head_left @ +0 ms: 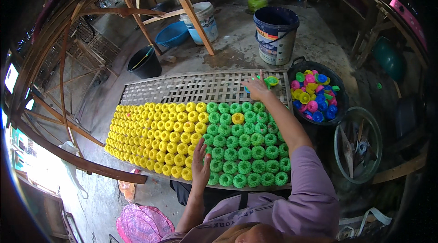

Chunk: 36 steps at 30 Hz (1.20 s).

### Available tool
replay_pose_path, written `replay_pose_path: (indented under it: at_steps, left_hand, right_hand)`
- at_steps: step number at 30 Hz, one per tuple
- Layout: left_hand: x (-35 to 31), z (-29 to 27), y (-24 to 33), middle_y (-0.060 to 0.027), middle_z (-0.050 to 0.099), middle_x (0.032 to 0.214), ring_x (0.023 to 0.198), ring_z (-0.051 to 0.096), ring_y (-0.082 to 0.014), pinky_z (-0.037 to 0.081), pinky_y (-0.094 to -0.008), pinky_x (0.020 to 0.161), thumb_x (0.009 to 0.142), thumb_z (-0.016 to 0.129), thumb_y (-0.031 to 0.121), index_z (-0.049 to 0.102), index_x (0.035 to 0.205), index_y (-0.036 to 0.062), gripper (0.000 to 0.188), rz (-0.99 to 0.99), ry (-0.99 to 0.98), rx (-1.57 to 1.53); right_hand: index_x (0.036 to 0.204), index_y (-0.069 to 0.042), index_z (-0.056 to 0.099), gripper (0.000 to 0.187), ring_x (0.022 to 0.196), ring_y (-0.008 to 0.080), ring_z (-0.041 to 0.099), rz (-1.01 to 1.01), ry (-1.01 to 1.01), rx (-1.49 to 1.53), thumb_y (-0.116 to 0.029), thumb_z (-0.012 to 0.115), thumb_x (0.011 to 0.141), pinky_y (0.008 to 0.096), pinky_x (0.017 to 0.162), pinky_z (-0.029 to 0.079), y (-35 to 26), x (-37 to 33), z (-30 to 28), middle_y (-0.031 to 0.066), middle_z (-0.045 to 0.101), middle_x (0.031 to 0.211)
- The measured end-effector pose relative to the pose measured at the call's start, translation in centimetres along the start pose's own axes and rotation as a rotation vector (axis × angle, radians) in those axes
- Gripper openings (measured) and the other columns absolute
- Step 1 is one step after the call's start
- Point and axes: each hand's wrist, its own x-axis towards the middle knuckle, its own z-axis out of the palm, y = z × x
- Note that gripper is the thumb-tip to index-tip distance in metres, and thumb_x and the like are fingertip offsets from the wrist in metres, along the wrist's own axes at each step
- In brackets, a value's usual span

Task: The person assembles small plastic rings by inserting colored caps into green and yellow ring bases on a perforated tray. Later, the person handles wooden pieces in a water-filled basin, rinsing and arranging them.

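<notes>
A woven bamboo tray (182, 88) lies before me, covered with rows of round, nest-shaped pieces with dimpled centres. Yellow pieces (155, 135) fill its left part and green pieces (244, 140) its right, with one yellow piece (237, 118) among the green. My left hand (200, 164) hovers over the line between the colours, open with its fingers stretched out. At the far right of the tray my right hand (256, 88) reaches down with bent fingers. Bits of blue and green show at its fingertips; what it grips is partly hidden. Beside it are small green-and-yellow plastic cups (272, 81).
Right of the tray stands a dark tub (340, 88) of colourful plastic cups (315, 92), with a clear basin (375, 122) of tools nearer me. Beyond are a large paint bucket (279, 53), a black bucket (153, 67), a blue basin (172, 35) and wooden frame legs (194, 12).
</notes>
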Motion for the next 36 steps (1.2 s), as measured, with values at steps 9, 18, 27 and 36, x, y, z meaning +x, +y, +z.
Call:
replay_pose_path:
  at_steps: [9,18,27,36]
  left_hand:
    - [0.9,1.7,-1.2,-0.0149,0.037,0.142,0.120,0.050,-0.0270,0.040,-0.0387,0.103,0.099,0.046,0.025,0.025,0.145,0.0072,0.053,-0.369,-0.021,-0.930]
    - [-0.3,1.9,-1.4,-0.0043,0.055,0.119,0.106,0.057,-0.0154,0.048,-0.0359,0.094,0.097,0.051,0.024,0.045,0.126,0.0122,0.032,-0.470,-0.028,-1.085]
    - [-0.9,1.2,-1.2,-0.0041,0.055,0.116,0.104,0.057,-0.0183,0.050,-0.0370,0.092,0.095,0.055,0.026,0.048,0.116,0.0112,0.026,-0.528,0.041,-1.096]
    - [-0.4,2.9,0.2,-0.0091,0.058,0.106,0.087,0.061,-0.0138,0.051,-0.0256,0.075,0.086,0.069,0.011,0.042,0.115,0.0065,0.040,-0.336,-0.071,-0.450]
  right_hand:
    - [0.126,-0.005,0.043,0.078,0.105,0.0357,0.058,-0.382,0.184,0.971,-0.053,0.074,0.073,0.0455,0.089,0.045,-14.2,-14.8,-3.2,0.0216,0.057,0.115]
    - [0.103,-0.011,0.066,0.032,0.120,0.0298,0.043,-0.572,0.581,0.323,-0.031,0.071,0.079,0.0469,0.100,0.029,-16.2,-20.8,-6.5,0.0086,0.050,0.129]
    - [0.102,-0.005,0.068,0.022,0.106,0.0208,0.054,-0.300,0.112,1.175,-0.013,0.062,0.082,0.0406,0.097,0.034,-14.2,-17.8,-2.6,0.0048,0.058,0.116]
    - [0.106,0.000,0.061,0.030,0.081,0.0144,0.058,-0.238,-0.109,1.320,-0.018,0.064,0.083,0.0298,0.073,0.046,-11.0,-16.8,1.8,0.0046,0.063,0.093]
